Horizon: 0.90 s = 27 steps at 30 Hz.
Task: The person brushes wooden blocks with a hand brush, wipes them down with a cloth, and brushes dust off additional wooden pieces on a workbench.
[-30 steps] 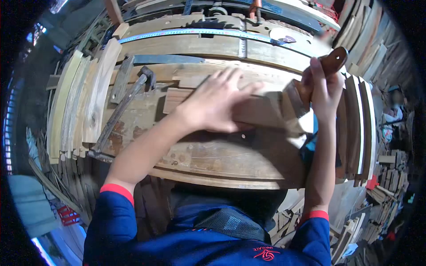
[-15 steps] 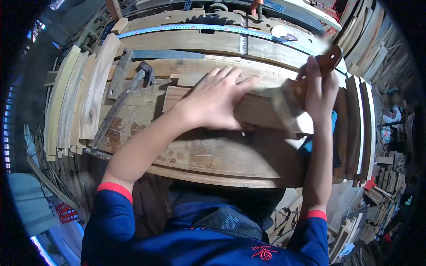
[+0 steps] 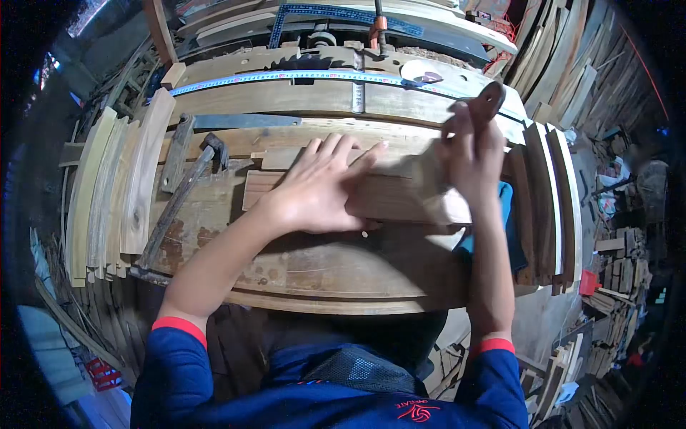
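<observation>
My left hand (image 3: 314, 189) spans a brown wooden board (image 3: 386, 196), its thumb along the near edge and its fingers spread over the far side, holding it down on the workbench (image 3: 321, 268). A thinner pale strip (image 3: 279, 158) lies against the board's far side, partly under my fingers. In my right hand (image 3: 475, 161), the fingers are wrapped round the wooden handle of what looks like a wide brush (image 3: 489, 100), with a hole near the handle's top. Its lower part is smeared by motion over the board's right end.
A hammer (image 3: 186, 193) and a wooden-handled blade (image 3: 243, 121) lie on the left. Stacked boards stand at the left (image 3: 118, 193) and right (image 3: 547, 207). A tape measure (image 3: 286, 75) stretches along the back, near a saw blade (image 3: 307, 61). Blue cloth (image 3: 504, 214) lies beside my right forearm.
The whole scene has shifted left and slightly down as the head moved. My right hand still holds the brush, which is blurred in both frames. My left hand stays on the board.
</observation>
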Available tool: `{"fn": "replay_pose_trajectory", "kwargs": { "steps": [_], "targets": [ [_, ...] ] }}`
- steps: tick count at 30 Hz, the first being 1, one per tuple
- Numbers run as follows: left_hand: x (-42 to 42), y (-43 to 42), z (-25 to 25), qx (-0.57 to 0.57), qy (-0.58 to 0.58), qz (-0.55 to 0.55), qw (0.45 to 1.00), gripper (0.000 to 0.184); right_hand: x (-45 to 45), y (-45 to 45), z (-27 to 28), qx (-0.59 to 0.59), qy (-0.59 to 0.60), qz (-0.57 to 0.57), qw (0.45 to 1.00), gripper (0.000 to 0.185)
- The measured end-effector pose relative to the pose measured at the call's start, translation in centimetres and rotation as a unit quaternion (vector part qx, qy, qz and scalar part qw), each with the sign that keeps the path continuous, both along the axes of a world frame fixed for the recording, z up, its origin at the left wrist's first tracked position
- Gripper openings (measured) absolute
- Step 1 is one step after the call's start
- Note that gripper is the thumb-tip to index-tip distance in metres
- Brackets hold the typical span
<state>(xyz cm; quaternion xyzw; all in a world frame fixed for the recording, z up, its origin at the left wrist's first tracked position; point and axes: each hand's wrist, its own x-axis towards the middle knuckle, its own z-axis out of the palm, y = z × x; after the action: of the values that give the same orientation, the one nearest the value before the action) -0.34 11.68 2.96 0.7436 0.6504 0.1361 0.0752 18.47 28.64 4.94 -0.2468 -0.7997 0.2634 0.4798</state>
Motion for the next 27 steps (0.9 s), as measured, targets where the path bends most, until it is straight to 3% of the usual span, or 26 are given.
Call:
{"fn": "replay_pose_trajectory", "kwargs": {
  "steps": [3, 5, 8, 9, 11, 13, 14, 17, 19, 20, 22, 24, 27],
  "targets": [
    [-0.1, 0.0, -0.5, 0.015, 0.005, -0.009, 1.0, 0.124, 1.7, 1.6, 1.4, 0.05, -0.15, -0.1, 0.982, 0.016],
    [-0.2, 0.0, -0.4, 0.034, 0.002, -0.013, 0.999, 0.119, 1.3, 1.5, 0.7, 0.105, -0.151, -0.085, 0.979, 0.015],
    [-0.2, 0.5, -0.2, 0.086, -0.014, -0.014, 0.996, 0.117, 0.1, -1.0, 0.6, 0.077, -0.141, -0.042, 0.986, 0.013],
    [-0.4, 0.8, -0.2, 0.113, -0.032, -0.012, 0.993, 0.118, -0.4, -1.6, 0.0, 0.09, -0.088, 0.001, 0.992, 0.013],
    [-0.9, 1.3, -0.6, 0.193, -0.077, -0.042, 0.977, 0.11, -1.4, -3.2, -0.9, 0.06, -0.046, 0.045, 0.996, 0.024],
    [-0.8, 1.4, 0.4, 0.234, -0.112, -0.066, 0.963, 0.109, -1.6, -4.6, -0.8, 0.027, -0.086, 0.098, 0.991, 0.037],
    [-0.3, 0.9, 0.9, 0.232, -0.11, -0.057, 0.965, 0.093, -1.9, -4.9, -0.9, 0.024, -0.077, 0.122, 0.989, 0.04],
    [-0.1, 1.5, -0.3, 0.278, -0.223, -0.076, 0.931, 0.072, -1.2, -4.8, 0.3, 0.031, -0.105, 0.193, 0.975, 0.052],
    [0.6, 1.5, -0.2, 0.27, -0.353, -0.08, 0.892, 0.044, 0.1, -3.4, 2.0, 0.034, -0.12, 0.26, 0.958, 0.055],
    [0.0, 1.3, -0.3, 0.267, -0.34, -0.071, 0.899, 0.04, 1.0, -2.3, 2.2, 0.065, -0.152, 0.207, 0.964, 0.059],
    [-0.8, 1.1, -0.4, 0.275, -0.285, -0.046, 0.917, 0.025, 2.5, -0.9, 3.4, 0.164, -0.013, 0.123, 0.979, 0.059],
    [-0.8, 0.9, -0.3, 0.282, -0.288, -0.044, 0.914, 0.021, 4.0, -1.4, 5.2, 0.133, 0.133, 0.096, 0.977, 0.06],
    [-0.2, 0.7, -0.2, 0.257, -0.309, -0.036, 0.915, 0.023, 5.5, -3.5, 7.0, 0.066, 0.265, 0.169, 0.947, 0.063]
  ]
}}
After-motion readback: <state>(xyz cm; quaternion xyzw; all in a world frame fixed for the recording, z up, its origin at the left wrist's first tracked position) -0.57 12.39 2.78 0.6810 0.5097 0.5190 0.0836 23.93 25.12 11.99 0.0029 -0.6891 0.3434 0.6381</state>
